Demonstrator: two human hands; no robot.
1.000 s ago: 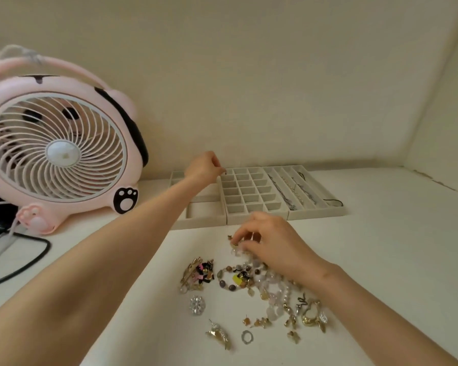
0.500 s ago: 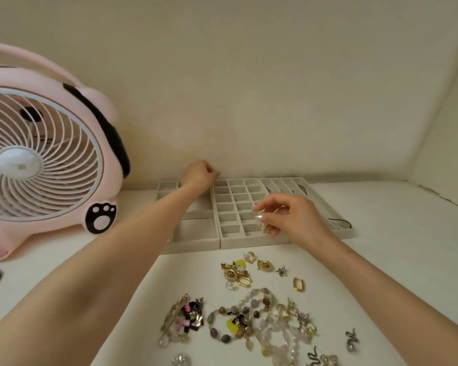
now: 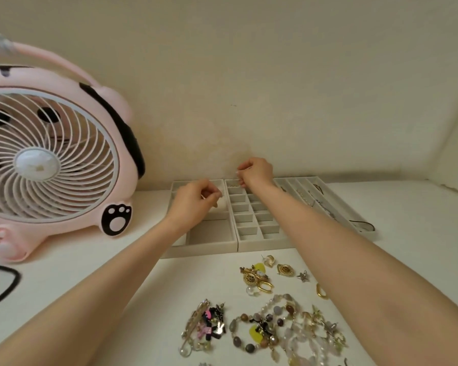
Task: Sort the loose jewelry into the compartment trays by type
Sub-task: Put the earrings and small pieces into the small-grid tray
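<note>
1. Right hand [image 3: 254,173] has moved from the near cells to the far left corner of the cream grid tray [image 3: 262,244]; fingers curled, what they hold I cannot tell.
2. Left hand [image 3: 195,200] pinches a thin small piece [image 3: 203,196] above the cream wide-compartment tray [image 3: 201,249].
3. Tiny gold bits [image 3: 232,184] sit in the far-left grid cell; thin chains [image 3: 306,199] lie in the long-slot tray [image 3: 365,235], far right.
4. Loose jewelry pile [image 3: 280,328] lies near, outside the trays.

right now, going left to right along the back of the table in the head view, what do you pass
pink fan -> tray with large compartments -> small-grid tray -> long-slot tray holding chains
</note>
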